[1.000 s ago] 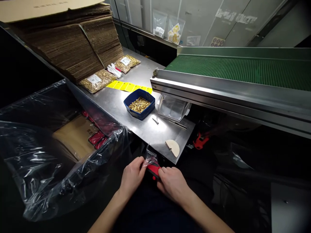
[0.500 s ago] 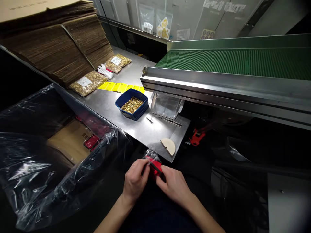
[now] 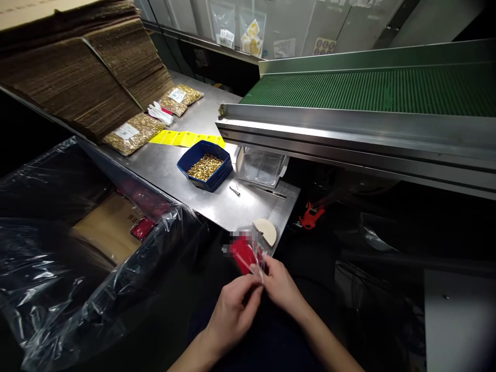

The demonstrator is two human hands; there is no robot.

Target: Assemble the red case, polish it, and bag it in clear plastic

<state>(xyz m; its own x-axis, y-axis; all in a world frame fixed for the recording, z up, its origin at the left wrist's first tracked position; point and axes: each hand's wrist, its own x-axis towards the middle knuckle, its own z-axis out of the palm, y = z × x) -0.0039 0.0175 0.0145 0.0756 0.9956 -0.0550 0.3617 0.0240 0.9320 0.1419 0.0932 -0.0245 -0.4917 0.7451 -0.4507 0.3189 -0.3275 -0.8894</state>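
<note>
A red flat item (image 3: pixel 242 254) inside a clear plastic bag (image 3: pixel 259 253) is held in front of me at the table's near corner. My left hand (image 3: pixel 239 305) pinches the bag's near edge between thumb and fingers. On the right side of the bag, my right hand (image 3: pixel 279 281) is closed on the plastic, some of its fingers hidden behind it. Part of the red item is blurred, so its exact kind cannot be made out. Just beyond the bag lies a pale half-round disc (image 3: pixel 267 231) on the metal table (image 3: pixel 217 206).
A blue bin (image 3: pixel 186 168) of small gold pieces stands on the table, near tweezers-like metal tool (image 3: pixel 234 191) and a clear tray (image 3: pixel 258 168). Left are stacked cardboard (image 3: pixel 77 77) and a plastic-lined box (image 3: pixel 127 274). A green conveyor (image 3: pixel 349 88) runs along the right.
The red item in its bag has turned, showing a broad red face. My left hand has moved right and nearer to me, onto the bag's near edge. The view has shifted slightly.
</note>
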